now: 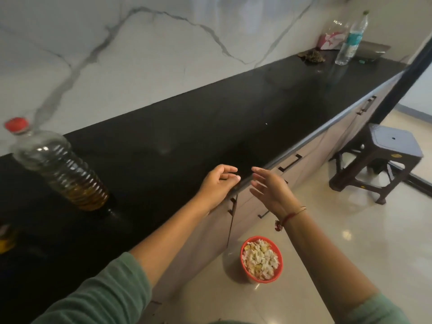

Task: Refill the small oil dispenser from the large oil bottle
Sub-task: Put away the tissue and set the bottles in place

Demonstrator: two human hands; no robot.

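The large oil bottle (60,169) stands at about nine o'clock in the view, on the black desk (210,118). It wears its red cap (16,124) and has amber oil only in its lowest part. It sits well back from the desk's front edge and nearer the marble wall (140,54). At the picture's left border, at about eight o'clock, a blurred yellowish item (5,237) is cut off; what it is cannot be told.

From the bottle toward three o'clock the dark desk top runs bare to the far end, where a water bottle (350,40) stands at one o'clock.

The left hand (216,185) lies at the desk's front edge near centre, fingers loosely curled, holding nothing. The right hand (271,190) hovers just beyond that edge, fingers spread and relaxed, holding nothing. A narrow gap parts the two hands.

Below the edge, on the floor (327,242), a red bowl (243,265) sits at five o'clock close to the cabinet fronts. A dark stool (383,155) stands at three o'clock, well apart from the bowl.
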